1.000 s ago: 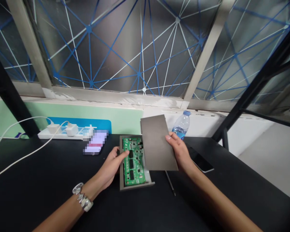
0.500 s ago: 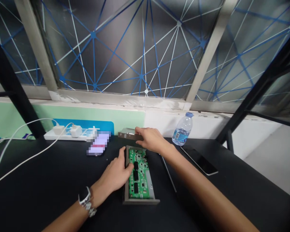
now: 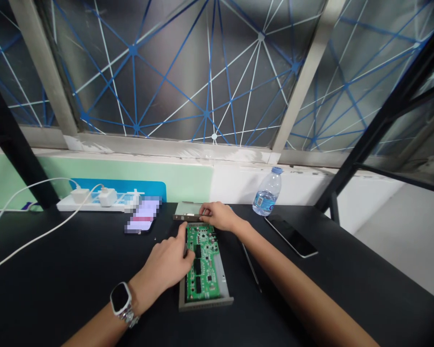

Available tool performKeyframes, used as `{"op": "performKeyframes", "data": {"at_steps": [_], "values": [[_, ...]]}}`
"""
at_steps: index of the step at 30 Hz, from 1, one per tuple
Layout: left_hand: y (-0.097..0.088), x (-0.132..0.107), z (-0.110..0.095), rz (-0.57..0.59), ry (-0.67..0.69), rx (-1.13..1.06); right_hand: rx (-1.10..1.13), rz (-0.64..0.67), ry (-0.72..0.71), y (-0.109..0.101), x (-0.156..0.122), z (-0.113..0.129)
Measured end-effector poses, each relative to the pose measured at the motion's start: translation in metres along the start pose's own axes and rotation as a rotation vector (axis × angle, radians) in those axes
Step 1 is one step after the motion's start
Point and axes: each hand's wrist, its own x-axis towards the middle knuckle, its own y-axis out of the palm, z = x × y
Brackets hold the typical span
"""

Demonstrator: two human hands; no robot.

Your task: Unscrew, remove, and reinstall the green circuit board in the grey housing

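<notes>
- Right hand (image 3: pixel 220 217), mid-frame: thumb and fingers pinching near right end of grey metal cover (image 3: pixel 187 209).
- Cover sits just beyond far end of open case (image 3: pixel 206 304); can't tell if its full underside touches surface (image 3: pixel 75 274).
- Left hand (image 3: pixel 169 259), left of center: thumb and forefinger spread, forefinger along case's left wall, thumb tip over edge of green circuit board (image 3: pixel 210 272); other fingers mostly hidden.
- Board lies inside case, lower center of frame.
- Watch (image 3: pixel 120 298) on left wrist, lower left.
- Thin metal rod (image 3: pixel 252 267) right of case, partly behind right forearm.
- Dark-screen phone (image 3: pixel 291 236), right of center, on surface.
- Water bottle (image 3: pixel 266 195) upright just beyond it, by wall.
- Second phone (image 3: pixel 144 215), screen pixelated, left of center, near white power strip (image 3: pixel 68 205) with two plugs and white cables (image 3: pixel 48 235).
- Patterned window (image 3: pixel 177 72) across top.
</notes>
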Motion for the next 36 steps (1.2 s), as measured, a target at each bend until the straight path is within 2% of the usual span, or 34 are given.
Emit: {"op": "performKeyframes", "data": {"at_steps": [3, 5, 8, 11, 13, 17, 21, 24, 26, 30, 31, 33, 36], "values": [[-0.003, 0.001, -0.001, -0.023, 0.036, 0.104, 0.015, 0.012, 0.073, -0.019, -0.010, -0.007], [-0.008, 0.003, -0.004, -0.040, 0.054, 0.181, -0.017, 0.012, 0.187, -0.035, -0.019, -0.013], [-0.012, 0.009, -0.014, -0.057, 0.149, 0.256, -0.040, 0.168, 0.404, -0.052, -0.031, -0.024], [-0.009, 0.020, -0.025, -0.088, 0.358, 0.287, -0.022, 0.349, 0.584, -0.048, -0.035, -0.031], [-0.001, 0.029, -0.030, -0.081, 0.445, 0.292, 0.003, 0.429, 0.657, -0.040, -0.031, -0.032], [0.017, 0.044, -0.026, -0.030, 0.443, 0.160, 0.088, 0.499, 0.731, -0.027, -0.022, -0.030], [0.026, 0.049, -0.013, 0.001, 0.374, -0.037, 0.185, 0.477, 0.713, -0.027, -0.021, -0.025], [0.026, 0.046, -0.007, -0.013, 0.330, -0.068, 0.271, 0.401, 0.656, -0.032, -0.024, -0.021], [0.024, 0.042, -0.006, -0.013, 0.312, -0.057, 0.341, 0.295, 0.587, -0.038, -0.025, -0.018], [0.017, 0.038, -0.007, -0.002, 0.319, -0.040, 0.467, -0.032, 0.389, -0.051, -0.026, -0.006], [0.016, 0.038, -0.007, 0.000, 0.323, -0.046, 0.514, -0.164, 0.293, -0.053, -0.027, -0.001], [0.015, 0.039, -0.007, 0.000, 0.333, -0.076, 0.571, -0.344, 0.104, -0.055, -0.029, 0.010], [0.016, 0.042, -0.006, -0.007, 0.366, -0.185, 0.571, -0.474, -0.049, -0.052, -0.033, 0.026]]}}
